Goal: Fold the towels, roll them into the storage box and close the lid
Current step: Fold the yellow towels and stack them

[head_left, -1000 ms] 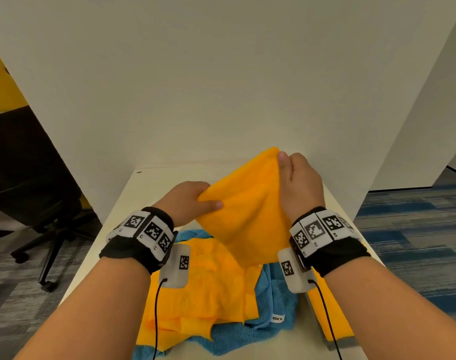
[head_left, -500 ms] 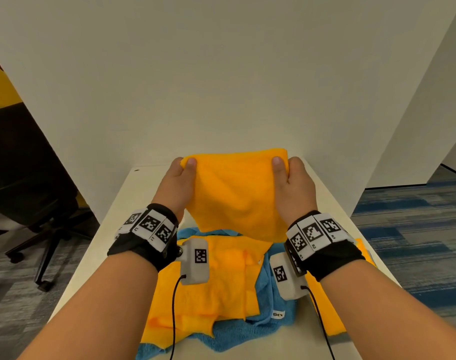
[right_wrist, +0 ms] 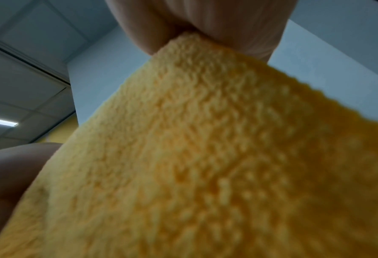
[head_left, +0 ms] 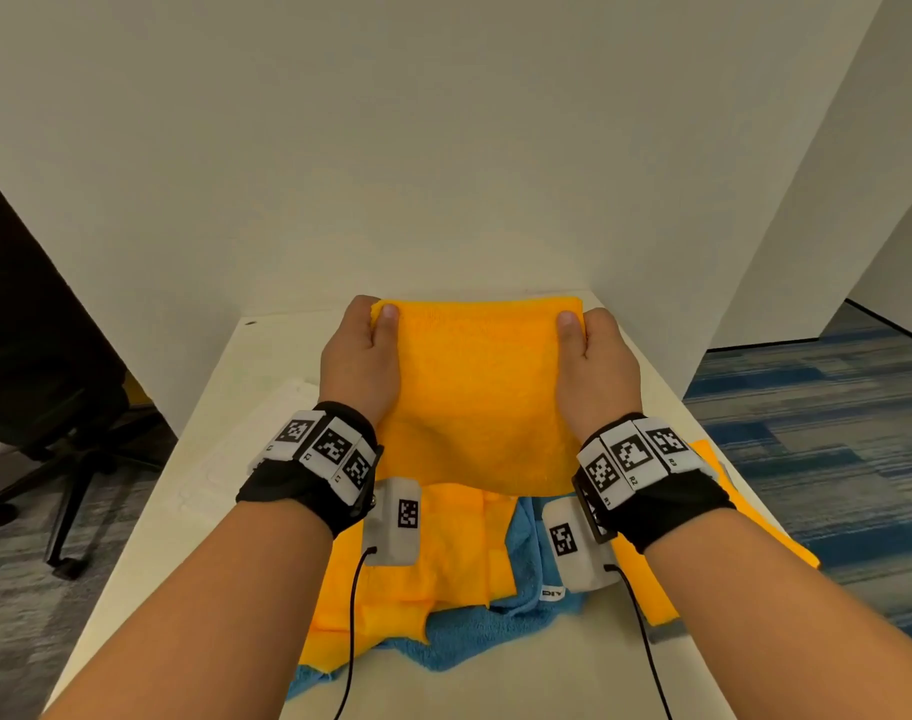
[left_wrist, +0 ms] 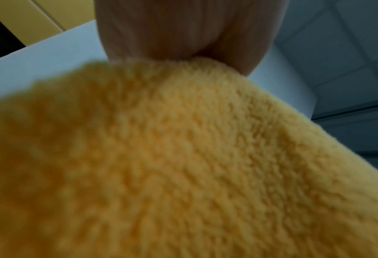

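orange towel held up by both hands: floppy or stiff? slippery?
Probably floppy: the orange towel hangs slack below the corners that the left hand and right hand pinch. Likely light, since a thumb-and-finger grip carries it. Its fuzzy pile, clear in the wrist views, suggests little slip.

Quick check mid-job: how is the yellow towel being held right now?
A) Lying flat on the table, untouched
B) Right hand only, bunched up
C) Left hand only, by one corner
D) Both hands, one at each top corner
D: the left hand and the right hand each pinch a top corner of the yellow towel, which hangs spread between them.
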The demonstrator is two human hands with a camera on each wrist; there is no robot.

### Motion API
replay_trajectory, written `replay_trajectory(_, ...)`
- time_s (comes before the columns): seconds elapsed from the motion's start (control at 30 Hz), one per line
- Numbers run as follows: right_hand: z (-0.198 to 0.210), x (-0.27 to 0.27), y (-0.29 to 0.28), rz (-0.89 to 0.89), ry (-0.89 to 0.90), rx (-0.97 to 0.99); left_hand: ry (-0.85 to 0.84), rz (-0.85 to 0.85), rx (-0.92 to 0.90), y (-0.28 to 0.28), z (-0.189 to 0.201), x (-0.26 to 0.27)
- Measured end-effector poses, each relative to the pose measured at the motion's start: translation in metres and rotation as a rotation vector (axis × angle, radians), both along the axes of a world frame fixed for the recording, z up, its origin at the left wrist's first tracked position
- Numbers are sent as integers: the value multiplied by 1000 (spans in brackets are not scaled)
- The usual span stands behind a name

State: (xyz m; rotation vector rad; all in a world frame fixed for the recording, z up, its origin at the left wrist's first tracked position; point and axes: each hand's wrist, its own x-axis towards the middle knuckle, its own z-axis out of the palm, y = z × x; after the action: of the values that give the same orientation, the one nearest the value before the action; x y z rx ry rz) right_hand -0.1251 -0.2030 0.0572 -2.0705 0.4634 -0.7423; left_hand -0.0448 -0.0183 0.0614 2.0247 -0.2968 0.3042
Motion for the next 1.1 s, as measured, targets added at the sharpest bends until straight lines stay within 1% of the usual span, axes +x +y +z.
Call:
replay_trajectory(0.17,-17,-11,-12,-48,81,6,75,-36,7,-12,-16,-9)
replay_trajectory(0.3,-31,-19,-33,-74,145,37,185,-82,2,-32,-26,-19)
replay_trajectory(0.43,-44,-27,-59,-104,227,98,299,-134,-49,-55,-31,-27)
replay_trajectory(0.5,-49,-33,-75,-124,264,122,401,-158,-75,-69,-32,-32)
replay_trajectory(0.57,-51,-38,-93,-147,306,138,579,-222,-199,-82,-32,-40)
replay_trajectory(0.6,-51,-42,-104,-155,327,146,683,-278,-283,-90,-33,-45)
replay_trajectory(0.63,-51,-45,-113,-164,348,152,752,-340,-329,-97,-35,-49)
replay_trajectory(0.7,-53,-49,-132,-176,409,160,770,-422,-270,-112,-41,-57)
replay_trajectory(0.8,-63,-51,-159,-155,559,152,760,-391,-190,-132,-49,-67)
replay_trajectory(0.9,-69,-53,-179,-114,665,129,818,-338,-232,-149,-57,-73)
replay_trajectory(1.0,-71,-55,-192,-64,693,142,848,-277,-260,-163,-68,-78)
replay_trajectory(1.03,-72,-57,-196,-47,702,173,863,-248,-273,-168,-73,-80)
replay_trajectory(1.1,-77,-62,-202,4,731,327,915,-200,-293,-176,-83,-85)
